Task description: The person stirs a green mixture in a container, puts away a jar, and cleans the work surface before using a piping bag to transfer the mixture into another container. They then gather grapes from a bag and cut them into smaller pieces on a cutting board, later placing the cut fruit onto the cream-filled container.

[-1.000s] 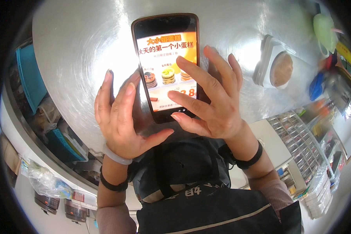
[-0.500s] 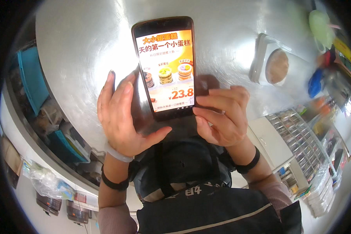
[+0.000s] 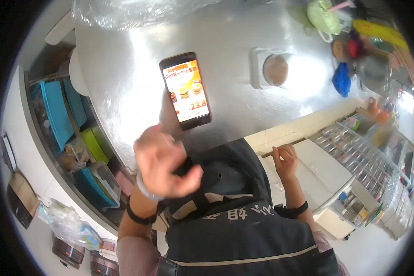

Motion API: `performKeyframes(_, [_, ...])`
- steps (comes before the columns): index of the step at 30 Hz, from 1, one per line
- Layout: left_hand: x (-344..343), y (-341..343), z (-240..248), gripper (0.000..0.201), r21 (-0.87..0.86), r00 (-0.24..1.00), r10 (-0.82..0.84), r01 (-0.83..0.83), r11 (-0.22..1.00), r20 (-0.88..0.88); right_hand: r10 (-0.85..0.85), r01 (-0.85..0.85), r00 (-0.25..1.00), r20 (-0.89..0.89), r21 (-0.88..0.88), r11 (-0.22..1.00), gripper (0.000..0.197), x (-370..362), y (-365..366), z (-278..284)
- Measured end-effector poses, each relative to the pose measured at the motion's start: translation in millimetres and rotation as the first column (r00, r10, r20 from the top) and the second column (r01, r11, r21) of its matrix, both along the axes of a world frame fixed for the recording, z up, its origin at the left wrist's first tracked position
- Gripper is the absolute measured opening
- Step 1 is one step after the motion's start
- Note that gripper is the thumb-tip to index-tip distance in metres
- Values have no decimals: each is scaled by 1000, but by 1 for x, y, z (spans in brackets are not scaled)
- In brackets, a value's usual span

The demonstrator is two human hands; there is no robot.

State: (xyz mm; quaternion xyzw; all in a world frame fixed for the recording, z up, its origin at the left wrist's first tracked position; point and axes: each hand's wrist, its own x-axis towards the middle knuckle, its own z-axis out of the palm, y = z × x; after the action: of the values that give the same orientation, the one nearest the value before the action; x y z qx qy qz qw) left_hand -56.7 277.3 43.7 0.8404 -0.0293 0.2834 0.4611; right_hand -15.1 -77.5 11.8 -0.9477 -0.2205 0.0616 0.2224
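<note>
A black-framed smartphone (image 3: 186, 92) lies face up on the steel table (image 3: 225, 41), its lit screen showing a bright orange and white page with pictures of layered cakes in cups. Just below its near end, my left hand (image 3: 164, 161) hovers with bent fingers and the thumb held apart; it is somewhat blurred and grips nothing visible. My right hand (image 3: 286, 159) is off the table's near edge, above the white drawer cabinet. Its fingers are loosely bent, with nothing seen in them. Neither hand touches the phone.
A square white device with a round brown top (image 3: 276, 70), like a kitchen scale, stands right of the phone. Clear plastic film (image 3: 138, 11) covers the far edge. A pale green bag (image 3: 324, 18) and blue item (image 3: 341, 79) lie at far right; teal bins (image 3: 57, 112) sit left.
Both hands have drawn back from the phone: the left toward my body, the right off the table edge to the right. The view has shifted, so more of the table shows.
</note>
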Motion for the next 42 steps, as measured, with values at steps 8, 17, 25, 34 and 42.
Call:
performKeyframes(8, [60, -73, 132, 58, -322, 751, -349, 585, 744, 560, -228, 225, 972, -62, -39, 973, 22, -28, -49, 3])
performKeyframes(17, [155, -197, 159, 73, -138, 508, -559, 808, 573, 655, -236, 236, 971, 24, -2, 972, 20, 53, -124, -1])
performKeyframes(25, [252, -307, 162, 45, 10, 752, -659, 659, 752, 21, -75, 30, 949, 305, 149, 988, 23, 256, -206, 10])
performKeyframes(34, [374, -320, -22, 60, -582, 732, 59, -585, 565, -678, 20, -43, 984, 175, 126, 991, 31, 367, -262, -14])
performKeyframes(42, [399, -334, -57, 58, -468, 639, 311, -746, 473, -704, 16, -38, 987, 161, 133, 990, 31, 362, -259, -12])
